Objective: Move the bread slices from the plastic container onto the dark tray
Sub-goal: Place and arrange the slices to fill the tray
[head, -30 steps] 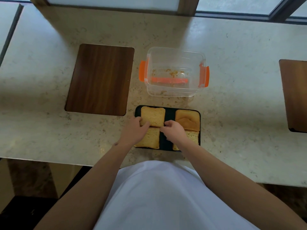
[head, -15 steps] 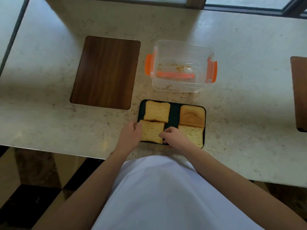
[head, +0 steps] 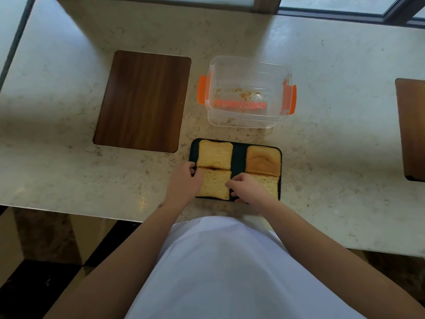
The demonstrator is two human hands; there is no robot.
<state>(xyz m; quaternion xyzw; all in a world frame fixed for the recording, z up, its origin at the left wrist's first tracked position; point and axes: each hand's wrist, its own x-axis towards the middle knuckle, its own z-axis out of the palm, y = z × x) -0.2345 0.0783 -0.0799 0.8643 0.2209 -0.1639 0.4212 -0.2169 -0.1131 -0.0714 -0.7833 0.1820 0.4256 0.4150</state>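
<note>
Golden-brown bread, the near-left slice (head: 215, 184), lies between the two hands on the dark tray (head: 238, 157). Left hand (head: 185, 184) rests at the slice's left edge, fingers curled against that edge near the tray's left rim; whether they pinch the slice or merely touch it cannot be told. Right hand (head: 248, 188) lies over the tray's dark middle strip, fingers bent and spread, their tips at the slice's right edge; it partly covers the near-right slice (head: 269, 184), and whether it grips anything cannot be told.

Four slices occupy the tray in two columns. Far-left slice (head: 215, 154) touches the near-left slice along one edge. Far-right slice (head: 263, 160), smoother and browner on top, like a crust end, touches the near-right slice.

Just beyond the tray stands the clear plastic container (head: 247, 65), open, with orange latches (head: 202, 89) on its left and right sides. It holds no slices, only crumbs and an orange strip seen low through its near side.

Left of the container, a dark wooden board (head: 142, 101) lies flat on the pale speckled stone counter (head: 69, 169). Another wooden board (head: 411, 127) is cut off by the right margin. Both forearms reach forward over a white garment (head: 225, 268).
</note>
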